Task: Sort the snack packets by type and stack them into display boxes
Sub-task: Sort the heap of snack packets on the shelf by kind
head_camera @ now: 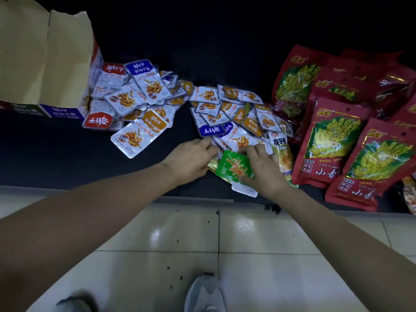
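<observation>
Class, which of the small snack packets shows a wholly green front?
The small green foil packet in the right hand's grip, at the pile's near edge. The silvery packets around it carry red, blue or orange label bands.

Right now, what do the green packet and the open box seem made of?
Green packet: probably glossy plastic film; it catches light and wrinkles in the right hand. Open box: likely matte cardboard; its tan inside looks dull, with a ragged flap edge.

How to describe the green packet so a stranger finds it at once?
Look at the near edge of the dark table, left of the big red bags. There the right hand grips one small packet. It is bright green with orange print, while its neighbours are mostly silver-white.
</observation>
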Tool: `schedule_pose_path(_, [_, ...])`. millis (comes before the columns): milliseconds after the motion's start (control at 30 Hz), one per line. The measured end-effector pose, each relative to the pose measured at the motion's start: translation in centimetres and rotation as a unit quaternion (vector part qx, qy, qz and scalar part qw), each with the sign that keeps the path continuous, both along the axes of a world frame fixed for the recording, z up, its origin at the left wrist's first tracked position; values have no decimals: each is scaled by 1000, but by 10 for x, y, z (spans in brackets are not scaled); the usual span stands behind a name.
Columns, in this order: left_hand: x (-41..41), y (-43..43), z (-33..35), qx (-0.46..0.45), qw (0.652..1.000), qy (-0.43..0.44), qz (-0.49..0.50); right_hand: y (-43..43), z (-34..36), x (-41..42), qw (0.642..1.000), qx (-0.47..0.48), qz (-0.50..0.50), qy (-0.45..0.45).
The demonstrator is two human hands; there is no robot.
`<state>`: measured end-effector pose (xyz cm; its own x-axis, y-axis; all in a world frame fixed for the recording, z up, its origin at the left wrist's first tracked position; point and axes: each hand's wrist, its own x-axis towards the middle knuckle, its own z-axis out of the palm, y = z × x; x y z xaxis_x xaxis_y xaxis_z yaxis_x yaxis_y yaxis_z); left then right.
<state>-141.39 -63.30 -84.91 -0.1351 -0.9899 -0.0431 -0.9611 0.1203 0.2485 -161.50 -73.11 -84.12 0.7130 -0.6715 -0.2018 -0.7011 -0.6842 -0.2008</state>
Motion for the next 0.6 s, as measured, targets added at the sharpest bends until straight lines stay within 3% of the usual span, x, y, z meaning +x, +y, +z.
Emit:
schedule_pose_path(133, [4, 1, -1, -5, 1000, -15, -25, 2, 1, 2, 999, 34, -29, 14])
schedule_pose_path(333, [18, 4, 1, -170, 979, -38, -103, 2, 3, -3, 992, 81, -35, -89])
schedule_pose_path(433, [17, 5, 7, -183, 976, -31, -111, 6, 0, -1, 978, 125, -2, -169])
schedule_pose_path(600, [20, 10, 11, -165, 984, 2, -71, 9, 4, 2, 977, 161, 37, -133])
